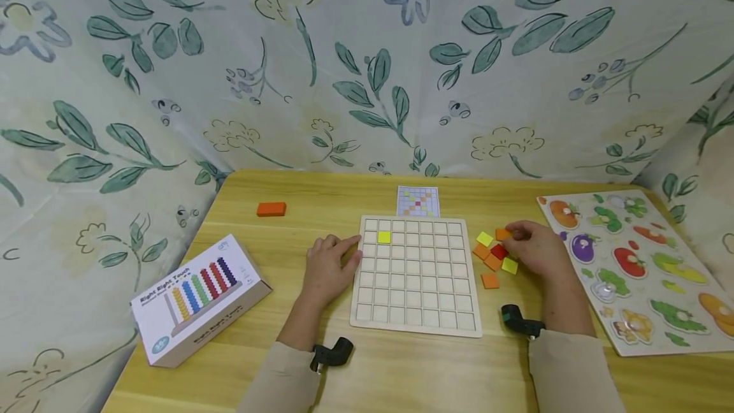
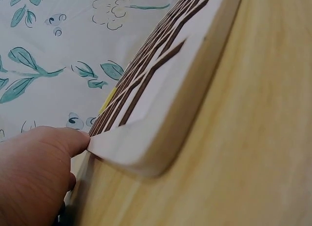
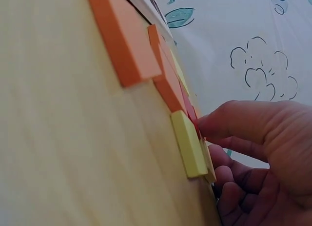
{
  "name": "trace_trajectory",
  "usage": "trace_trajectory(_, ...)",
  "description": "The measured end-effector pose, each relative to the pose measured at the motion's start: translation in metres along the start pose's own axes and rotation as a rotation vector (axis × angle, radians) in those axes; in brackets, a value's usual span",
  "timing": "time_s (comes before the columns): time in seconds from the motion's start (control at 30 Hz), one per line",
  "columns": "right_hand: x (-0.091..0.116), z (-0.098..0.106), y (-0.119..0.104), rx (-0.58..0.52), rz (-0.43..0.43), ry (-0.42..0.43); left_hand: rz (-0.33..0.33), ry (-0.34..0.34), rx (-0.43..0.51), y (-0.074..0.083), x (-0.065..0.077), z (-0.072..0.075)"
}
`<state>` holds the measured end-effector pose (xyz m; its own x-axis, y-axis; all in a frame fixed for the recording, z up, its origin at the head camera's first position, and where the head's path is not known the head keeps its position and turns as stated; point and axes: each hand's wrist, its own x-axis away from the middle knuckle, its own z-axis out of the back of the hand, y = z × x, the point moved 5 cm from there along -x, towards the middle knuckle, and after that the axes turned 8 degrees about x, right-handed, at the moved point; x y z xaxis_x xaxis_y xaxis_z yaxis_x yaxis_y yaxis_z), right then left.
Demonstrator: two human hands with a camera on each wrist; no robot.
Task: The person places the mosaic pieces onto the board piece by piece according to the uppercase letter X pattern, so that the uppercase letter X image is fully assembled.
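Observation:
A pale wooden grid board (image 1: 413, 322) lies in the middle of the table, with one yellow tile (image 1: 384, 237) in a cell near its upper left. My left hand (image 1: 329, 269) rests at the board's left edge, index finger and thumb touching its side. At the right of the board, my right hand (image 1: 536, 250) pinches an orange tile (image 1: 502, 234) at the far side of a loose cluster. That cluster has a red tile (image 1: 499, 252), a nearer yellow tile (image 3: 189, 145) and several orange ones. One orange tile (image 1: 490, 281) lies apart, closer to me.
A printed pattern card (image 1: 418, 201) lies behind the board. On the left are an orange block (image 1: 271, 209) and a white toy box (image 1: 201, 298). A vegetable puzzle board (image 1: 642, 273) lies to the right, close beside my right forearm. Floral cloth (image 1: 367, 81) hangs behind the table.

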<state>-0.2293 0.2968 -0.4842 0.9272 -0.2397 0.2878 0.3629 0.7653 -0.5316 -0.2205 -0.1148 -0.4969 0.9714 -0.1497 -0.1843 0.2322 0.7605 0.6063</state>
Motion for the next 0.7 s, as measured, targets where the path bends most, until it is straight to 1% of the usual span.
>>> trace_trajectory(0.13,0.0003,0.0001,-0.0012,0.022,-0.005,-0.011,0.001,0.002,-0.009,-0.0001,-0.0004,-0.0001)
trace_trajectory(0.4,0.0005,-0.0001,-0.0040,0.098,0.055,-0.036,0.009,-0.001,-0.003,0.0004,-0.0005,0.0002)
trace_trajectory(0.7,0.0031,0.0027,-0.0092,0.098,0.066,-0.042,-0.003,0.000,0.006,0.0018,-0.0001,0.0017)
